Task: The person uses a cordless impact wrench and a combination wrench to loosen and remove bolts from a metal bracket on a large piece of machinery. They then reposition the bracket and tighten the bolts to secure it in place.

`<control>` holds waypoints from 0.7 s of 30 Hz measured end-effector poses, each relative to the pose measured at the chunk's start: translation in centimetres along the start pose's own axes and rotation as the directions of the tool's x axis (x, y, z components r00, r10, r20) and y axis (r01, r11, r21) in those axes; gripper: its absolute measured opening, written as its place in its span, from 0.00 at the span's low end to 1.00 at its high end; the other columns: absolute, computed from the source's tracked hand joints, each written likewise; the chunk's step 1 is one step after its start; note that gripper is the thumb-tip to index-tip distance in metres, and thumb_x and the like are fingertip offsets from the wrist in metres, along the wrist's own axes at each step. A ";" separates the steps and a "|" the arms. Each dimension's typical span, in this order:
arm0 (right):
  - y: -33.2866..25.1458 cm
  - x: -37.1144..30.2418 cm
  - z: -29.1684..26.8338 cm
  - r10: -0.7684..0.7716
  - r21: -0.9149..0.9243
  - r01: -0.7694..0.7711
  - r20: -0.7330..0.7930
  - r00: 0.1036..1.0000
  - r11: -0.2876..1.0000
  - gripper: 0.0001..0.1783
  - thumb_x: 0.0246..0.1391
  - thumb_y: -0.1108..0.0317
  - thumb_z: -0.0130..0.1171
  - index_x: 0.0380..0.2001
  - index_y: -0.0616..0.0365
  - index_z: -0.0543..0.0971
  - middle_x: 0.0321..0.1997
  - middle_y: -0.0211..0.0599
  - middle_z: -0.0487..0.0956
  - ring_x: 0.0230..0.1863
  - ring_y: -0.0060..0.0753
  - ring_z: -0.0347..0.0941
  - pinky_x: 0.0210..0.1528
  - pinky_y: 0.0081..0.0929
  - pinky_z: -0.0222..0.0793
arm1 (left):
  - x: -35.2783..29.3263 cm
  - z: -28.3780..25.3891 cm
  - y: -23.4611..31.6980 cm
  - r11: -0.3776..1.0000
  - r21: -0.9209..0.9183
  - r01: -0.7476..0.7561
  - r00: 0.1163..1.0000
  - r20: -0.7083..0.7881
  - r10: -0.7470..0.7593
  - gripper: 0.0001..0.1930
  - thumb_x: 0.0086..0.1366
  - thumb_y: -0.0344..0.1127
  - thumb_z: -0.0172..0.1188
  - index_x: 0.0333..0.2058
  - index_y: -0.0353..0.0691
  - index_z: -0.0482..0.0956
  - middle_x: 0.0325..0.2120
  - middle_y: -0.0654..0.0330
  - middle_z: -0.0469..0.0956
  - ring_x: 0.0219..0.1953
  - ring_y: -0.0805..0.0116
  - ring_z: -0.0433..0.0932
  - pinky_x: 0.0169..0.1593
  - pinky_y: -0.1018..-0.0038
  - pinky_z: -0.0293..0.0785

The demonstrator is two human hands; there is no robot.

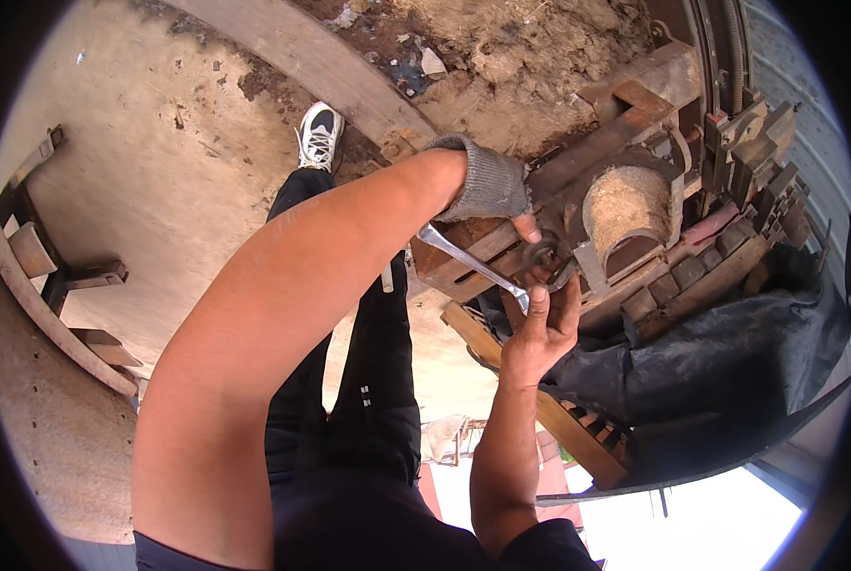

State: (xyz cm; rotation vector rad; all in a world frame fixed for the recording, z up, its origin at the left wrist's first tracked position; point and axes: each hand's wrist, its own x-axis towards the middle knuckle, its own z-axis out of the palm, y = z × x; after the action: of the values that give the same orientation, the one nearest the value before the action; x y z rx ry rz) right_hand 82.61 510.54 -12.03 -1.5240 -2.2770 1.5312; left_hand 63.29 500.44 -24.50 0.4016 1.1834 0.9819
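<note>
My left hand (497, 190), in a grey knit glove, reaches over a rusty machine frame (483, 233). One bare digit stretches out beside a dark round metal fitting (543, 249); the other fingers are hidden. My right hand (542, 333) is bare and closed, its thumb against the lower end of a silver wrench (478, 266). Its fingertips are also at a curved metal piece (561, 276) just below the fitting. The wrench slants up to the left, and its far end passes beside my left forearm. Next to the fitting, a metal trough (675, 205) holds pale sawdust-like material (625, 205).
A rusty beam (302, 62) crosses the dusty floor at the top, near my white shoe (319, 133). Blocks (687, 271) line a ledge at the right, above black sheeting (721, 366). A curved metal rim (40, 305) with brackets stands at the left.
</note>
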 end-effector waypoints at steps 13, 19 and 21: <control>2.0 0.8 -3.1 0.098 0.442 -0.230 0.302 0.948 0.867 0.29 0.59 0.60 0.67 0.60 0.59 0.73 0.55 0.41 0.77 0.51 0.35 0.76 0.52 0.36 0.76 | 0.7 1.2 -0.7 0.981 -0.193 -0.027 1.000 0.000 0.027 0.40 0.45 0.53 0.79 0.49 0.26 0.80 0.43 0.45 0.83 0.48 0.54 0.81 0.53 0.63 0.73; 2.3 0.3 -3.8 0.109 0.639 -0.473 0.522 0.846 0.607 0.38 0.55 0.56 0.71 0.64 0.56 0.69 0.56 0.41 0.76 0.47 0.30 0.72 0.51 0.34 0.67 | 1.3 2.4 -0.7 0.962 -0.271 -0.034 0.999 0.009 0.038 0.39 0.45 0.50 0.80 0.51 0.27 0.79 0.45 0.47 0.83 0.50 0.56 0.80 0.55 0.64 0.72; 2.6 0.1 -3.8 0.101 0.650 -0.492 0.541 0.835 0.579 0.39 0.54 0.55 0.71 0.65 0.54 0.67 0.56 0.40 0.76 0.46 0.30 0.71 0.50 0.34 0.66 | 1.4 2.7 -0.7 0.959 -0.282 -0.042 0.999 0.006 0.045 0.39 0.45 0.49 0.80 0.52 0.27 0.79 0.46 0.47 0.82 0.51 0.56 0.80 0.56 0.65 0.72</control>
State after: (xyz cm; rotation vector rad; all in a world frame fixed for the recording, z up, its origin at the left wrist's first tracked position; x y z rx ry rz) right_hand 86.23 513.43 -11.96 -1.3870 -1.0729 2.7108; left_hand 66.06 501.74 -24.82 0.2066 1.0087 1.1663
